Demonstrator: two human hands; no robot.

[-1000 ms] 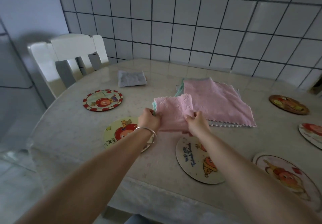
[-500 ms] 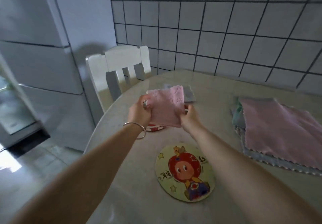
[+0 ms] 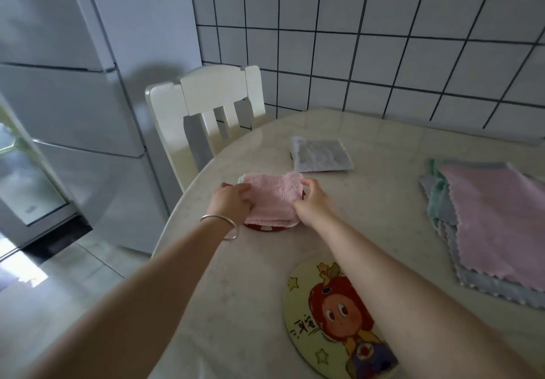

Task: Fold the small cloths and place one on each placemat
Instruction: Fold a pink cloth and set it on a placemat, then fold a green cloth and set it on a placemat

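A: Starting left of the folded pink cloth (image 3: 272,200)?

B: The left hand (image 3: 231,203) is at its left edge, fingers curled onto the fabric, a bangle (image 3: 220,225) on the wrist. The cloth itself lies on the red-rimmed placemat (image 3: 264,227), of which only a sliver of rim shows at the cloth's near edge.

A: And the other side?

B: The right hand (image 3: 312,203) pinches its right edge, thumb and fingers closed on the fabric.

A: How will it handle?

B: Soft, light, limp, I'd judge. The stacked layers could slide or spring open, so take it by both side edges and press it flat before letting go.

A: Further right of it?

B: Beyond and to the right, a folded grey cloth (image 3: 321,159) already lies on the table (image 3: 383,216); whether a mat sits under it I cannot tell. Nearer than the pink cloth is a bare cartoon placemat (image 3: 327,313). Well to the right, the unfolded stack of cloths (image 3: 489,225) waits.
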